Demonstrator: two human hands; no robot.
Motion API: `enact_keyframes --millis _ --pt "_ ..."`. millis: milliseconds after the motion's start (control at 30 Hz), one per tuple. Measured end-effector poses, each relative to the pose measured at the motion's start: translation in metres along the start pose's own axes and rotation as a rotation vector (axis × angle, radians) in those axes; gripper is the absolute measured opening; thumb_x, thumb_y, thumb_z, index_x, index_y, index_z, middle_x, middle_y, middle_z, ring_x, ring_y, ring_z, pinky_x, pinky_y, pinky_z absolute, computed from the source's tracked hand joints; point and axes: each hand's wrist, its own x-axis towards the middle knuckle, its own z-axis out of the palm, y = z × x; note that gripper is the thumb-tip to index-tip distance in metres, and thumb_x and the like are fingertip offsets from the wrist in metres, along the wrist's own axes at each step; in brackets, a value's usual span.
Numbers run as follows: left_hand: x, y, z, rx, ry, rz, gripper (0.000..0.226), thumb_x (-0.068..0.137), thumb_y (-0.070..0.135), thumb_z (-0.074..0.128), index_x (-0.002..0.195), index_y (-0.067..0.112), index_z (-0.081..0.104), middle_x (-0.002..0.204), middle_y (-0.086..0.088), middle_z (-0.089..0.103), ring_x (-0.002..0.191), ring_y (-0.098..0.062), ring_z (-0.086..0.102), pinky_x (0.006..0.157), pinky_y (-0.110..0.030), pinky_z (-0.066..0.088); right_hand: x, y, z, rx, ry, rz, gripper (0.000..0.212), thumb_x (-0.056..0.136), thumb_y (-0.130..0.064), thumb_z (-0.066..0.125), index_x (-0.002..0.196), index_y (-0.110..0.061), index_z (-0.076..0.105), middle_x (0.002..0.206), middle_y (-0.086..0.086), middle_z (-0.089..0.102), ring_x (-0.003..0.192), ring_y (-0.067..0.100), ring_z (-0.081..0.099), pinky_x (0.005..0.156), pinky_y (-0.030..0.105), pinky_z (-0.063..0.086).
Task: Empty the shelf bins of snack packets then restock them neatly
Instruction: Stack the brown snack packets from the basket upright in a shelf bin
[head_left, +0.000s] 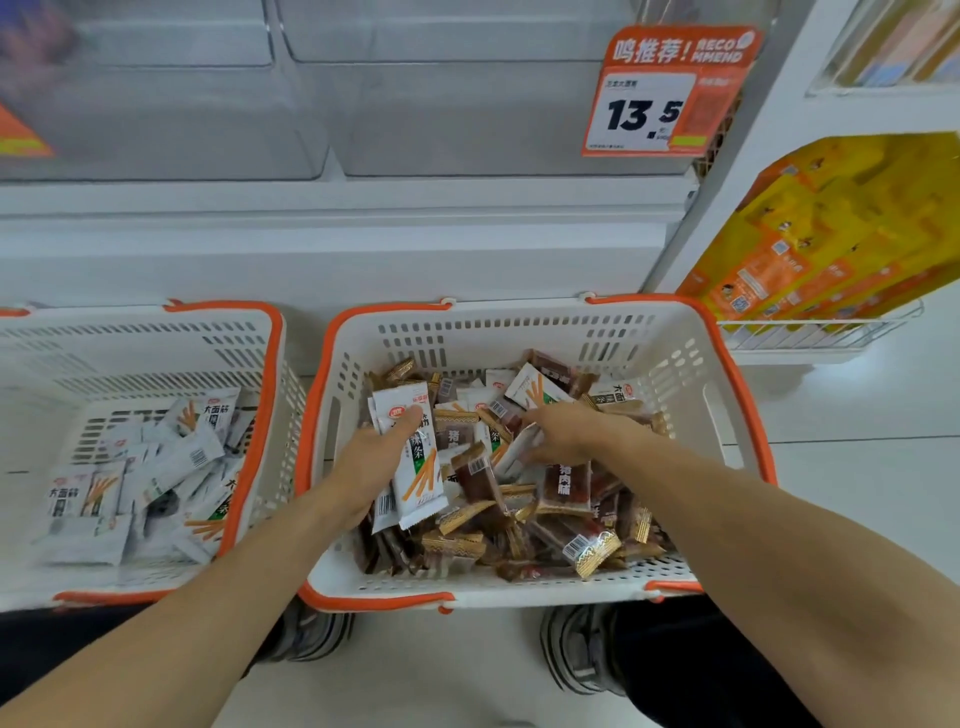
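You were sorting the mixed packets, it seems, and this is why both hands were inside the white plastic basket with orange rim (727, 364) directly under them. Your left hand (371, 460) gripped a small stack of white snack packets with orange stick print (415, 462), thumb on top, fingers curled under, probably to collect one kind together. Your right hand (563, 434) was beside it, fingers bent down and pinching one more white packet (511, 452) out of the heap of brown and gold snack packets (566, 519) which lay below and around both hands. To the left of your left hand stood a second white basket (156, 338), holding only white packets, so I judge the stack belonged there. Above and beyond your hands, the clear plastic shelf bins (415, 130) looked empty, so restocking was not yet begun
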Motion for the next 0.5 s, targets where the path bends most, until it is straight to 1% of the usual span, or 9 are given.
enact_keyframes --millis 100,167,233,267,300,333,400,467,500 --pt "-0.006 0.000 -0.001 0.025 -0.003 0.009 0.045 0.101 0.048 0.051 0.128 0.015 0.065 0.120 -0.007 0.071 0.109 -0.025 0.067 0.102 -0.040 0.046 -0.001 0.000 -0.003 -0.033 0.018 0.031 0.069 0.094 -0.050 0.064 0.151 -0.020 0.039 0.149 0.006 0.050 0.134 0.029 0.048 0.108 0.043 0.040" --pt "-0.009 0.000 0.000 0.006 0.006 0.009 0.043 0.102 0.045 0.050 0.128 0.014 0.064 0.120 -0.008 0.070 0.108 -0.026 0.067 0.095 -0.038 0.046 0.001 0.002 -0.004 -0.020 -0.018 0.081 0.084 0.089 -0.065 0.061 0.154 -0.020 0.032 0.153 0.006 0.045 0.138 0.030 0.045 0.113 0.047 0.037" --pt "-0.012 -0.002 0.000 -0.006 0.015 -0.009 0.042 0.102 0.045 0.050 0.127 0.014 0.064 0.120 -0.010 0.070 0.107 -0.027 0.067 0.093 -0.038 0.047 0.002 0.000 -0.005 0.028 -0.060 0.114 0.099 0.082 -0.085 0.045 0.156 -0.020 0.031 0.157 0.008 0.040 0.141 0.031 0.041 0.115 0.050 0.035" --pt "-0.014 -0.003 0.001 -0.012 0.018 -0.017 0.043 0.102 0.045 0.050 0.126 0.014 0.064 0.121 -0.010 0.070 0.105 -0.026 0.067 0.092 -0.038 0.047 0.004 0.000 -0.004 0.071 -0.064 0.118 0.099 0.083 -0.088 0.034 0.155 -0.020 0.034 0.158 0.009 0.039 0.142 0.032 0.040 0.116 0.050 0.033" --pt "-0.016 -0.004 0.001 -0.021 0.018 -0.025 0.042 0.102 0.045 0.050 0.126 0.014 0.064 0.121 -0.010 0.070 0.104 -0.025 0.067 0.091 -0.037 0.045 0.006 0.000 -0.004 0.122 -0.065 0.125 0.096 0.086 -0.086 0.026 0.153 -0.018 0.038 0.158 0.011 0.039 0.142 0.032 0.040 0.117 0.049 0.032" --pt "-0.018 -0.005 0.001 -0.027 0.018 -0.039 0.042 0.102 0.045 0.049 0.126 0.014 0.064 0.121 -0.010 0.069 0.103 -0.024 0.067 0.090 -0.037 0.044 0.008 0.000 -0.004 0.165 -0.060 0.133 0.093 0.090 -0.082 0.024 0.151 -0.014 0.042 0.156 0.012 0.041 0.141 0.032 0.041 0.117 0.048 0.032" --pt "-0.019 -0.008 0.000 -0.046 0.029 -0.066 0.041 0.102 0.044 0.050 0.126 0.014 0.064 0.122 -0.011 0.069 0.104 -0.026 0.067 0.094 -0.040 0.046 0.012 0.002 -0.002 0.202 -0.040 0.149 0.089 0.092 -0.079 0.029 0.144 -0.010 0.050 0.148 0.014 0.050 0.132 0.031 0.049 0.111 0.046 0.038" --pt "-0.019 -0.011 -0.001 -0.066 0.040 -0.089 0.042 0.101 0.044 0.051 0.126 0.013 0.064 0.122 -0.014 0.069 0.108 -0.030 0.067 0.101 -0.046 0.048 0.015 0.005 0.000 0.199 -0.044 0.144 0.083 0.092 -0.076 0.037 0.136 -0.009 0.056 0.136 0.012 0.058 0.119 0.029 0.055 0.102 0.042 0.043" --pt "-0.020 -0.012 -0.001 -0.066 0.045 -0.096 0.042 0.101 0.045 0.051 0.125 0.013 0.065 0.122 -0.014 0.070 0.108 -0.031 0.067 0.100 -0.045 0.048 0.016 0.007 -0.001 0.186 -0.058 0.134 0.079 0.092 -0.075 0.041 0.132 -0.010 0.059 0.130 0.011 0.060 0.114 0.028 0.057 0.097 0.041 0.045"
